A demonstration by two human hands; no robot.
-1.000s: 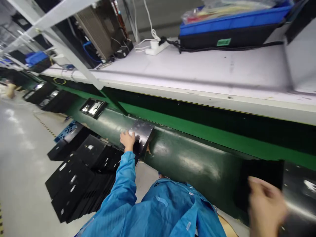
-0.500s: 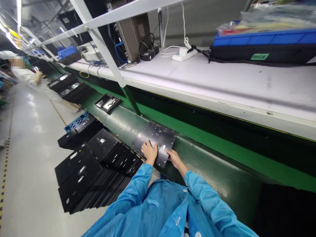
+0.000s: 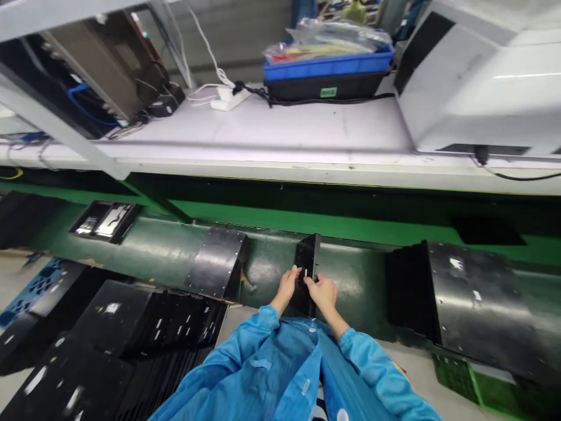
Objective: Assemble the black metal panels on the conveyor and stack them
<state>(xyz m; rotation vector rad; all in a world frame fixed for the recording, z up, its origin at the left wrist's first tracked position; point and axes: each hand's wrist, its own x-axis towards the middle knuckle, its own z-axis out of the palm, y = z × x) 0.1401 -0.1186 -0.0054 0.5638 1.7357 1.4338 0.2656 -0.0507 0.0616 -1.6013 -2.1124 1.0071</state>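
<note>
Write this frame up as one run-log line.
left hand: fingertips at black panel | right hand: gripping same panel | panel: on edge over green work surface | further left: dark studded panel

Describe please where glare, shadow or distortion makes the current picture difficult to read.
Head view: pale glare on the green work surface; head view: deep shadow below the white shelf; head view: the black panel at the left hand and right hand loses detail in darkness; head view: the white machine looks stretched, probably lens distortion.

Black panel (image 3: 309, 250), blue sleeves (image 3: 245, 339), green belt (image 3: 272, 257) (whitish where it glints), white shelf (image 3: 307, 131)
</note>
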